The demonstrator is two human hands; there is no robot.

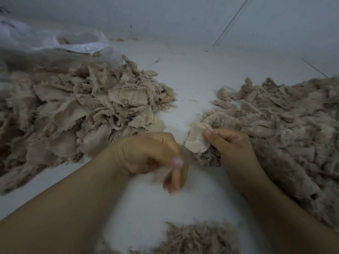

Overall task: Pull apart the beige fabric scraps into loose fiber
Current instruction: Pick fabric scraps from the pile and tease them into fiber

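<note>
1. Head camera, nearest me: a small tuft of loose fiber point(198, 239) lies on the white surface point(146, 204) at the bottom edge, between my forearms.
2. My left hand point(150, 154) is curled, its fingertips blurred with motion. It seems to pinch a wisp of fiber, but I cannot tell for certain what it grips.
3. My right hand point(231, 143) pinches one beige scrap point(197, 139) between thumb and fingers, holding it up just above the surface. The scrap looks mostly intact, its weave plain to see.
4. I judge the step in hand to be teasing this scrap apart. Next I need a fresh pinch at its frayed edge with the left hand, then a pull away from the right.
5. Beyond the right hand spreads the fluffy pile point(286, 125), mostly shredded.
6. Farther left sits the scrap heap point(88, 110), largely whole pieces, so much work remains.
7. Behind that heap, a clear plastic bag point(55, 43) lies against the wall.
</note>
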